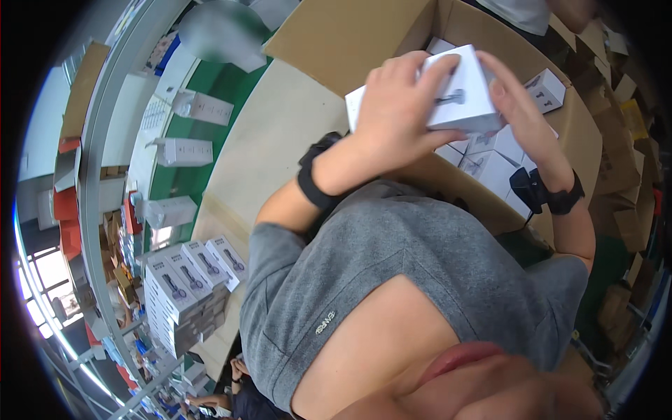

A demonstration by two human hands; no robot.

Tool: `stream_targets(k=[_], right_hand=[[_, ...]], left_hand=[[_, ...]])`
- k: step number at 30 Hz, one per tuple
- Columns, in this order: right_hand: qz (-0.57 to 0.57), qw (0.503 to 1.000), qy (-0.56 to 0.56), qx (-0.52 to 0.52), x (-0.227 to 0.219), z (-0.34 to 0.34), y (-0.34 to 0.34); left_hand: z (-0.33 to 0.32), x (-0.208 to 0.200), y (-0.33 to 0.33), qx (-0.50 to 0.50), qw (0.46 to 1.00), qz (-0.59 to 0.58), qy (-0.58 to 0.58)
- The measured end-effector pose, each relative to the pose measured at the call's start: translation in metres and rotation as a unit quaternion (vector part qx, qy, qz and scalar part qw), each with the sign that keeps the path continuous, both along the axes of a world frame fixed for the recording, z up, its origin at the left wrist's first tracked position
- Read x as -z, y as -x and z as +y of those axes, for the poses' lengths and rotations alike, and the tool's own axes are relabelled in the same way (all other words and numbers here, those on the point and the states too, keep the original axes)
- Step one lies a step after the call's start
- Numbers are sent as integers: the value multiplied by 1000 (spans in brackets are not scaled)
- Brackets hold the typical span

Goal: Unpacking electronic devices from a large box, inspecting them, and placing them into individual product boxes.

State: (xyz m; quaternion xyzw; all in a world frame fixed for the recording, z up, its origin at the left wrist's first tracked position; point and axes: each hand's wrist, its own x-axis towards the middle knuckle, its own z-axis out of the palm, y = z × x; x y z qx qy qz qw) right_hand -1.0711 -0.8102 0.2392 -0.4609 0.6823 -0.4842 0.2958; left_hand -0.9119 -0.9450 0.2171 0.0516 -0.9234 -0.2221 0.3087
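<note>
My left hand (399,101) and my right hand (519,108) grip a white box (465,98) from its two sides. A grey picture of a device is printed on the face between my hands. A white end (354,108) shows beyond my left hand; I cannot tell whether it belongs to the same box or another. The held box is above an open cardboard carton (586,140). Inside the carton lie several white boxes (488,170), and one box (546,91) leans near its right side. Black bands circle both my wrists.
A carton flap (343,42) sticks out over the pale table (259,122). White boxes (185,283) are stacked at the lower left. Several white packages (185,152) stand on a green conveyor belt (168,183). Flattened cardboard (623,161) crowds the right side, and another person (518,12) is beyond the carton.
</note>
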Motion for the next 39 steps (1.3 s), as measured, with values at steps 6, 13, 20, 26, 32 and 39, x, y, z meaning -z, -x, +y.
stream_targets(k=[6, 13, 20, 26, 32, 39], right_hand=[[356, 912, 148, -142, -21, -3, -47], [187, 951, 76, -235, 16, -12, -78], [267, 929, 146, -213, 14, -41, -88], [-36, 968, 47, -244, 13, -110, -105], [-161, 948, 113, -251, 23, -179, -120], [-138, 938, 137, -287, 51, -237, -142]], left_hand=[[-47, 8, -44, 305, 866, -230, -324], [-59, 52, -74, 293, 746, -341, -491], [-76, 73, -101, 324, 683, -278, -592], [-99, 55, -144, 224, 738, -221, -597], [-118, 72, -190, 124, 776, -82, -613], [-150, 119, -233, 16, 832, 71, -550]])
